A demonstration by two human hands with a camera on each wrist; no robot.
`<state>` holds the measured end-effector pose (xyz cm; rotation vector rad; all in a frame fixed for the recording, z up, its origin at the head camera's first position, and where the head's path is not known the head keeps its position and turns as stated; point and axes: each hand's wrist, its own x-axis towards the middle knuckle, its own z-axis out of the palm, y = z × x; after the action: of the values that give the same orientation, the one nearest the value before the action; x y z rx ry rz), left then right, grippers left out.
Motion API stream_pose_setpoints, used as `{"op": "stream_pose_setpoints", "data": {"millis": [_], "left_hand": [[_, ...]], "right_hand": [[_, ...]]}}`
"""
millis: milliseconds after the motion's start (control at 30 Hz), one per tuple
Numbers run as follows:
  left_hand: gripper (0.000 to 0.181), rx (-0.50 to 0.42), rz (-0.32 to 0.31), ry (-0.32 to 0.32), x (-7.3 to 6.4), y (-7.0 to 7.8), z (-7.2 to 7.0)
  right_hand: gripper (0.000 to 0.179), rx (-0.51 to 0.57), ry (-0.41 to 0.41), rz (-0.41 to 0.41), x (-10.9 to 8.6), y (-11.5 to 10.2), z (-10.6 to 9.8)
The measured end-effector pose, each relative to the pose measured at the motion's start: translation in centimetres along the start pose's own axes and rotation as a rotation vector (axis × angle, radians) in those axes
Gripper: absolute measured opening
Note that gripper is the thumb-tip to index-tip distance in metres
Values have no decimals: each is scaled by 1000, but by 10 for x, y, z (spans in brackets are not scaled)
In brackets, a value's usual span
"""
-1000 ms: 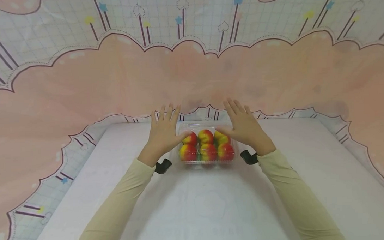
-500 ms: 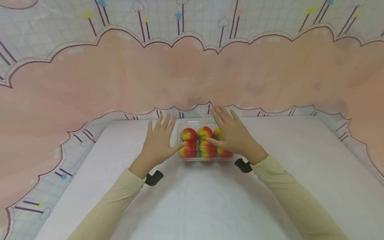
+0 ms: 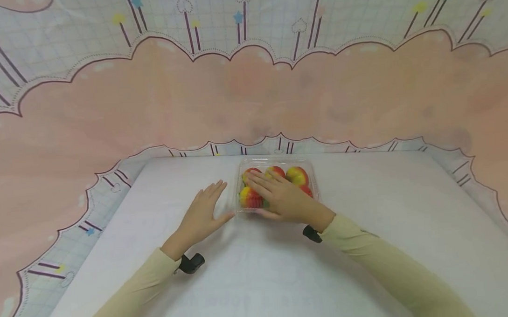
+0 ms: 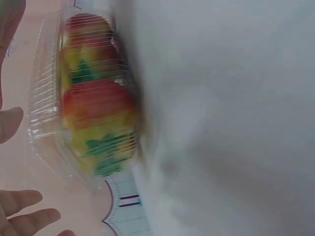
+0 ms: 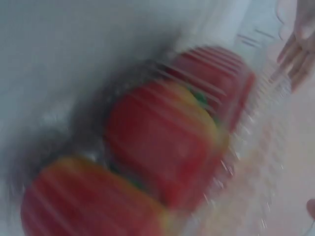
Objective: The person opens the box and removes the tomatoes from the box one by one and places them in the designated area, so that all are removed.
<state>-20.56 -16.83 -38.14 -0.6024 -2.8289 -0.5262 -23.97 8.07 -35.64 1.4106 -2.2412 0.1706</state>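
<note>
A clear plastic box (image 3: 275,161) with several red-and-yellow fruits (image 3: 297,175) inside stands near the far edge of the white table. In the left wrist view the fruits show green leaf-like patches, blurred through the ribbed plastic. Over the box hangs my right hand (image 3: 282,197), fingers straight and pointing left. It hides part of the fruits, and whether it touches the box I cannot tell. My left hand (image 3: 203,214) is held left of the box, thumb apart from the fingers, holding nothing. Its thumb tip comes close to the box's front left corner.
The white table (image 3: 258,275) spreads out around the box and toward me. Behind it hangs a printed cloth (image 3: 252,102) with pink cloud shapes, which also comes down along both sides. A small black device sits at each wrist.
My right hand has moved left and toward me, across the front of the box. The left hand has drawn back toward me and slightly left. The box stays in place.
</note>
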Motion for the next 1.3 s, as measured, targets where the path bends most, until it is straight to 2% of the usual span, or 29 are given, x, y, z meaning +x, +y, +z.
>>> {"op": "stream_pose_setpoints", "data": {"millis": [100,200,400,533,733,867,967,1200,1300], "left_hand": [[71,-125,-42,-15,-5,-5,6],[64,-273,-87,-43,-8,-9,11],[50,-500,-138,-120,-5,-17,22],[48,-672,-184,-190,-1,-24,27],[48,-1055,-228,-355,4,-35,33],[44,-1260,-297,-408,5,-38,38],[38,-1334,-341,-408,6,-37,41],[17,-1427,-345,-391,9,-32,44],[13,-1455,-353,-386,9,-32,46]], "right_hand": [[61,0,-10,-76,5,-4,9],[57,-1,-41,-112,12,-7,17],[51,-33,-133,-130,25,-10,27],[47,-50,-168,-132,30,-11,30],[43,25,-181,-104,36,-9,37],[40,97,-161,-95,38,-8,41],[37,119,-153,-92,38,-7,44],[25,131,-133,-111,39,-5,46],[23,111,-126,-133,39,-5,48]]}}
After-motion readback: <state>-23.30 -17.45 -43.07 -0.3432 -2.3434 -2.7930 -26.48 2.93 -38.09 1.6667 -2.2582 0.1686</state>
